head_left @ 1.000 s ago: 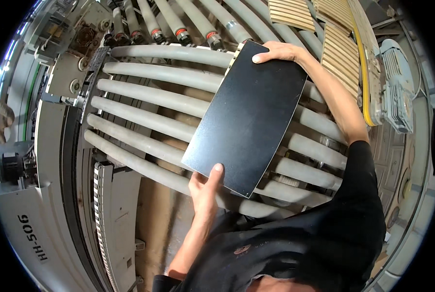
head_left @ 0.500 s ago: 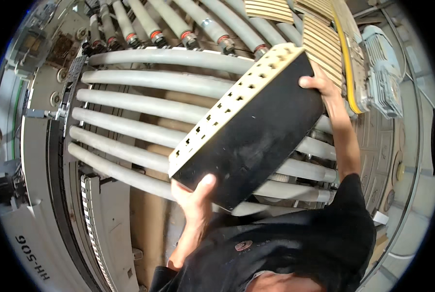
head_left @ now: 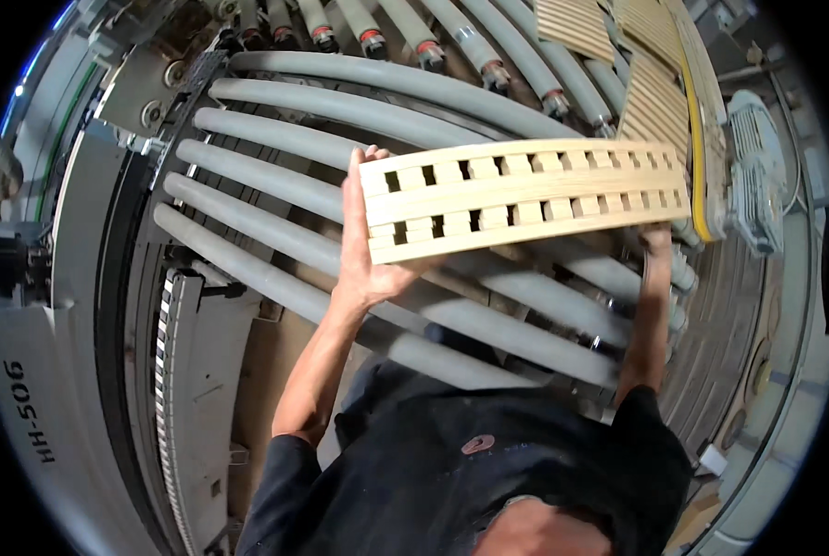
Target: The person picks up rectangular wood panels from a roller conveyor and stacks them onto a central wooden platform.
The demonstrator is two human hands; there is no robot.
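Above the rollers I hold a stack of pale wooden boards (head_left: 525, 185), its edge turned up and showing two rows of square notches. My left hand (head_left: 366, 264) is wrapped round the near-left end, fingertips showing above it and the thumb side underneath. At the opposite end my right hand (head_left: 655, 239) grips from below, with most of its fingers hidden behind the wood. The stack's black face is out of sight at this moment.
Grey conveyor rollers (head_left: 275, 171) run beneath the stack. More grooved wooden pieces (head_left: 655, 97) lie at the upper right beside a yellow rail (head_left: 697, 157). A blue-grey motor (head_left: 755, 176) stands at the far right, and a white machine housing (head_left: 34, 398) at the left.
The stack has turned in my hands from its black face to its notched edge, and now lies closer to level. Its left end has risen, with my left hand higher and my right hand lower.
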